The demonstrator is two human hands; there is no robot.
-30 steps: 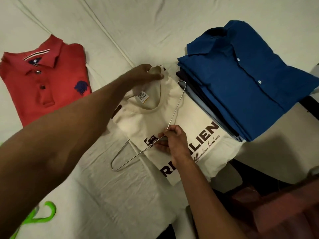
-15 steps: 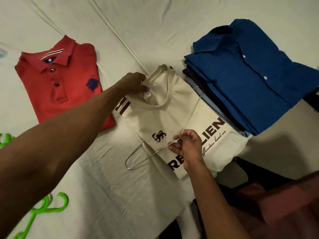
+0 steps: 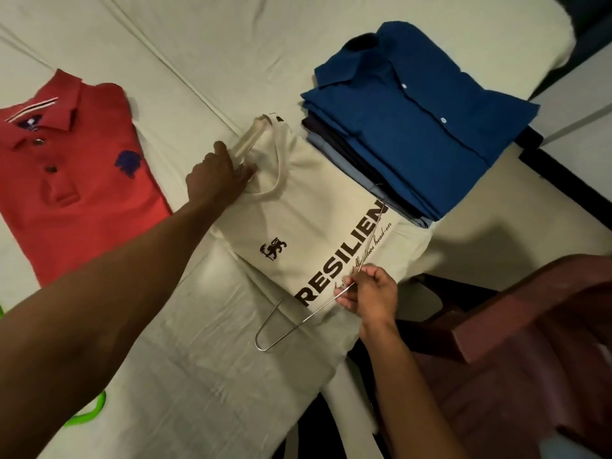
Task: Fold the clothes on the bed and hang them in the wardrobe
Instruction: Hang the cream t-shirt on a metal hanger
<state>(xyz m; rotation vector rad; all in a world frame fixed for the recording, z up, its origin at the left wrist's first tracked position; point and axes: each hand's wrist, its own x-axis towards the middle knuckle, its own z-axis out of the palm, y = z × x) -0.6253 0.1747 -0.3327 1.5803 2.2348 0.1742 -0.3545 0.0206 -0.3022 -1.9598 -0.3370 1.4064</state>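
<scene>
Bed (image 3: 205,38) has a wrinkled off-white sheet, lit pretty dim and warm. Reddish-brown plastic chair (image 3: 536,329) sits right beside it, over a dark floor (image 3: 559,173).

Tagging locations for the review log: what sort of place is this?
Most likely a bedroom: a bed sheet spread over a mattress, folded shirts such as the red polo and blue shirt, and a wire hanger.

Bare sheet (image 3: 205,376) (left of hanger (image 3: 291,326))

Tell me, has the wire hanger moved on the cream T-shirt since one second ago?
Yes. The wire hanger has slid down the cream T-shirt, away from the collar toward the hem; it now crosses the printed lettering.
</scene>
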